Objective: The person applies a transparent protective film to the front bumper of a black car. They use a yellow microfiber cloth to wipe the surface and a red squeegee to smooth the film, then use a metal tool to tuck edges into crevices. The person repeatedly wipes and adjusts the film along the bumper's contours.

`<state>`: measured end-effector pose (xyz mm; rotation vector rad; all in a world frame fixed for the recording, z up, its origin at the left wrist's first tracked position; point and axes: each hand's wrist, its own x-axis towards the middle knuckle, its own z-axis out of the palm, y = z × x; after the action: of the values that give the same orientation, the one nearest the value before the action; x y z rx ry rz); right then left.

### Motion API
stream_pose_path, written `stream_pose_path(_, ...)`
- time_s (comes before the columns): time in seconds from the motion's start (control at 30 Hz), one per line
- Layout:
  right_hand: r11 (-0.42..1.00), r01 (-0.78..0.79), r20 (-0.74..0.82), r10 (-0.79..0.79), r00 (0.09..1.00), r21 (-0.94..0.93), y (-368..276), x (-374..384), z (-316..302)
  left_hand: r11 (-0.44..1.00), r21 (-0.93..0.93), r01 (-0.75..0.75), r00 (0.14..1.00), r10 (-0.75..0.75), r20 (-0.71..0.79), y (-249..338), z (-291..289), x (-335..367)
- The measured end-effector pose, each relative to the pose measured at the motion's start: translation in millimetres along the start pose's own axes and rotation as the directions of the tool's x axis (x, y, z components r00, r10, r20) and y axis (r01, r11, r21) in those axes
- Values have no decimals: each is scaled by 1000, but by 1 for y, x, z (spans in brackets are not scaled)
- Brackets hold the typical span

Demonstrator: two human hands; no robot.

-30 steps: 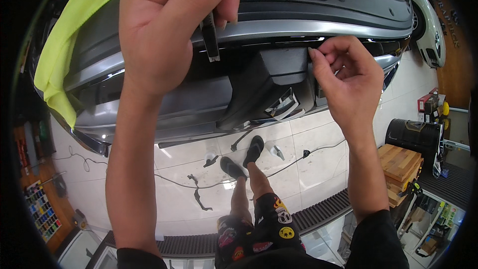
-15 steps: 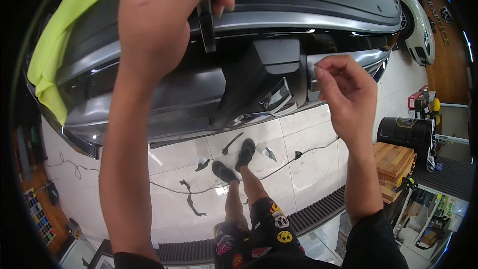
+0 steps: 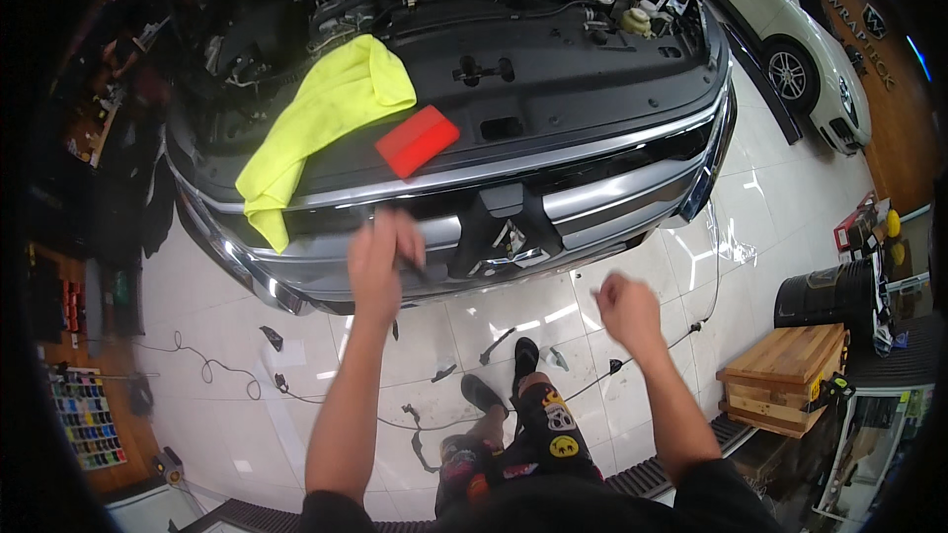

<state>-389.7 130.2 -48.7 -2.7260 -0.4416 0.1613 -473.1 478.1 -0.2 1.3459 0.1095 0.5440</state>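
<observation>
My left hand [image 3: 380, 262] is closed and smeared by motion, in front of the left part of the car's grille. A slim dark tool [image 3: 412, 270] sticks out of its fingers, too blurred to tell its kind. My right hand [image 3: 629, 314] hangs over the floor, off the bumper's right part, fingers pinched together; whether they hold anything I cannot make out. Between and beyond my hands is the silver grille bar [image 3: 612, 185] with a dark centre piece carrying a chrome emblem [image 3: 513, 242]. A red squeegee card [image 3: 418, 141] and a yellow-green cloth [image 3: 321, 118] lie on the front panel.
The engine bay [image 3: 464, 0] is exposed behind the panel. A white car [image 3: 839, 89] stands at the far right. A black drum [image 3: 820, 294] and a wooden box [image 3: 785, 375] are to the right. A cable [image 3: 365, 419] and dark scraps lie on the tiled floor near my feet.
My view has drawn back from the grille, bringing the squeegee card and whole cloth into sight. Both hands have come away from it; the right no longer pinches at the bar beside the centre piece.
</observation>
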Motion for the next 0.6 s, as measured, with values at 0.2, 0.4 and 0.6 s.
stream_pose_path(0.2, 925, -163, 297, 57, 953, 344, 44, -104, 35, 940, 109, 325, 933, -299, -200, -36, -9, -170)
stream_pose_path(0.4, 767, -10, 378, -305, 874, 641, -14, -36, 6, 478, 844, 244, 949, 63, -310, -23, 43, -43)
stream_pose_path(0.6, 796, 75, 285, -301, 910, 601, 20, 27, -45, 131, 982, 135, 976, 156, -155, -11, 63, 107)
